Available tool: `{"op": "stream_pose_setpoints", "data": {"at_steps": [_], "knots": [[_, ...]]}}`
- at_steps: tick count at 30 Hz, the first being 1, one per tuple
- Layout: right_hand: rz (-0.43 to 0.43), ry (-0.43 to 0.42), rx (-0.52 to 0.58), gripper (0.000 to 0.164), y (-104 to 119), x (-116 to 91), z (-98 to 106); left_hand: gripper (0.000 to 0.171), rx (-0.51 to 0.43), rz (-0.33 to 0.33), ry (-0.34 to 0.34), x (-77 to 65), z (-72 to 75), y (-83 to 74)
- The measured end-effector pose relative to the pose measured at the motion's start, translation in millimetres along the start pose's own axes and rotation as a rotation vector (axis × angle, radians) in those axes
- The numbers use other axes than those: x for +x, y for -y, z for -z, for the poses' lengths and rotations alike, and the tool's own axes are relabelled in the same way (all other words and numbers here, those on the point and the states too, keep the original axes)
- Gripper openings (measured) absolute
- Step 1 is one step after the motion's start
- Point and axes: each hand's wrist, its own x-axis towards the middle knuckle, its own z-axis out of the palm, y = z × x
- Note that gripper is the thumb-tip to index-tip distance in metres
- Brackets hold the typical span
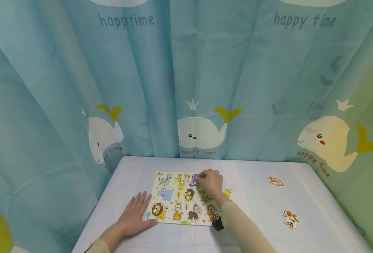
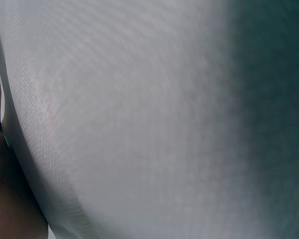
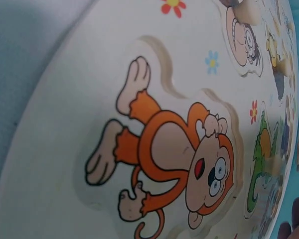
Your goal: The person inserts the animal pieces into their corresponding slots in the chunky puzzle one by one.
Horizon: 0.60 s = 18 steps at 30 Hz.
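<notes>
A cream puzzle board (image 1: 170,222) printed with cartoon animals lies on the white table. My right hand (image 1: 211,182) is over its far right corner, pinching a small purple animal piece (image 1: 194,180) between thumb and fingertips. The piece's kind is partly hidden by the fingers. In the right wrist view a monkey picture (image 3: 169,149) shows in a recess of the board, and my fingers are at the right edge. My left hand (image 1: 134,214) rests with spread fingers at the board's left side, its thumb at the near left corner. The left wrist view is mostly blurred cloth.
Two loose animal pieces lie on the right of the table: an orange one (image 1: 275,181) farther back and an orange-and-white one (image 1: 290,219) nearer. A yellow piece (image 1: 227,193) sits beside the board, partly behind the right forearm. A blue whale-print curtain (image 1: 252,140) hangs behind the table.
</notes>
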Motion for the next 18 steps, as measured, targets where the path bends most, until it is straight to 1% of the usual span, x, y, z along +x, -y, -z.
{"op": "stream_pose_setpoints", "data": {"at_steps": [7, 13, 18], "knots": [[-0.022, 0.015, -0.001, 0.017, -0.9, 1.2, -4.8, 0.107, 0.022, 0.024, 0.035, 0.1, 1.9, -1.0], [-0.027, 0.023, -0.01, 0.016, -0.7, 1.8, -8.9, 0.107, 0.028, 0.033, 0.042, 0.1, 2.8, -1.8], [-0.033, 0.024, -0.018, 0.016, -0.6, 0.9, -10.2, 0.107, 0.015, 0.034, 0.042, -0.4, 4.5, -4.3]]}}
